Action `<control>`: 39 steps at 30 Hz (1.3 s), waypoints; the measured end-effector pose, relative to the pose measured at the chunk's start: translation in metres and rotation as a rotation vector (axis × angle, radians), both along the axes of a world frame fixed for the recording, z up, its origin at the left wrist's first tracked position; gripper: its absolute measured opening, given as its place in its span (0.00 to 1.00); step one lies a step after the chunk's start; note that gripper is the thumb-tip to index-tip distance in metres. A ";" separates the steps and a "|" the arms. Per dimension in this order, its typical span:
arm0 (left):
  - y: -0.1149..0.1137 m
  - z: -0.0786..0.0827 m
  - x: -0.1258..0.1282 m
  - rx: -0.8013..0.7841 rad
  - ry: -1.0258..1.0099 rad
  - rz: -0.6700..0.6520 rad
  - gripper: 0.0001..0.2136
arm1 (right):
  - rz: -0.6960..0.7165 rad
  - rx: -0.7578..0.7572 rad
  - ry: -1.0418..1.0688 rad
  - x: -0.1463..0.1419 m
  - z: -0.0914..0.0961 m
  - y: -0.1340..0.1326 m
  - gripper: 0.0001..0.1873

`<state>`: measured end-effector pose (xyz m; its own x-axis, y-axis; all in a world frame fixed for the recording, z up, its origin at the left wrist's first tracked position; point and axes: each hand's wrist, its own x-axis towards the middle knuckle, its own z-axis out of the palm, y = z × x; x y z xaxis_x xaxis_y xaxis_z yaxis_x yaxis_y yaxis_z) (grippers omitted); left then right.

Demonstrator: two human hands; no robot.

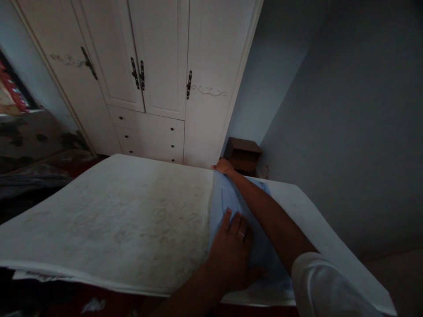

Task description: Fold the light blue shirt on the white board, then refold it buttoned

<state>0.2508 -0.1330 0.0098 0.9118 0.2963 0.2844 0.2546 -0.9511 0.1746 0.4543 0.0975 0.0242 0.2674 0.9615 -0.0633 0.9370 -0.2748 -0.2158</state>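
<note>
A pale blue cloth (228,198) lies spread in a narrow strip across the right part of a white mattress (125,215). My left hand (233,246) rests flat on the near part of the cloth, fingers stretched out, a ring on one finger. My right arm in a white sleeve reaches over the cloth to the mattress's far edge. There my right hand (223,167) curls around the cloth's far end at the edge. Its fingertips are hidden.
A white wardrobe (155,75) with dark handles and several drawers stands just beyond the mattress. A small brown nightstand (243,153) sits in the corner by the grey wall (346,132) on the right. Dark patterned bedding lies at the left.
</note>
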 end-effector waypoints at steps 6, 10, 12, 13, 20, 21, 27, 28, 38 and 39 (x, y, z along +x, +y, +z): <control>0.002 -0.005 -0.001 0.006 -0.028 -0.008 0.38 | -0.024 0.092 -0.052 -0.005 0.008 -0.018 0.30; 0.002 -0.008 0.000 0.020 -0.042 0.000 0.39 | -0.044 0.208 -0.122 -0.015 0.010 -0.040 0.31; 0.002 -0.007 0.000 0.019 -0.043 0.000 0.39 | 0.013 0.271 -0.166 -0.016 0.005 -0.052 0.30; 0.002 -0.007 -0.001 0.018 -0.042 0.001 0.39 | 0.043 0.291 -0.171 -0.014 0.002 -0.058 0.29; 0.001 -0.001 -0.003 0.013 -0.019 0.002 0.39 | 0.005 0.248 -0.018 0.022 -0.018 -0.076 0.34; 0.001 -0.001 -0.003 0.014 -0.011 0.001 0.38 | 0.005 0.250 -0.003 0.024 -0.019 -0.076 0.34; 0.003 -0.002 -0.001 0.039 -0.008 0.011 0.38 | 0.038 0.319 0.039 0.026 -0.010 -0.087 0.25; 0.003 -0.003 -0.001 0.043 -0.018 0.013 0.38 | 0.021 0.330 0.037 0.030 -0.005 -0.091 0.24; 0.008 0.013 0.003 0.016 0.016 -0.021 0.38 | -0.373 0.046 0.201 0.100 0.045 -0.155 0.17; 0.008 0.018 0.005 0.007 0.028 -0.021 0.37 | -0.394 0.012 0.256 0.101 0.044 -0.160 0.19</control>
<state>0.2555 -0.1251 0.0276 0.9254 0.2748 0.2609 0.2390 -0.9576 0.1610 0.5551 -0.0626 0.0680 0.5891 0.7911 -0.1645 0.6783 -0.5949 -0.4313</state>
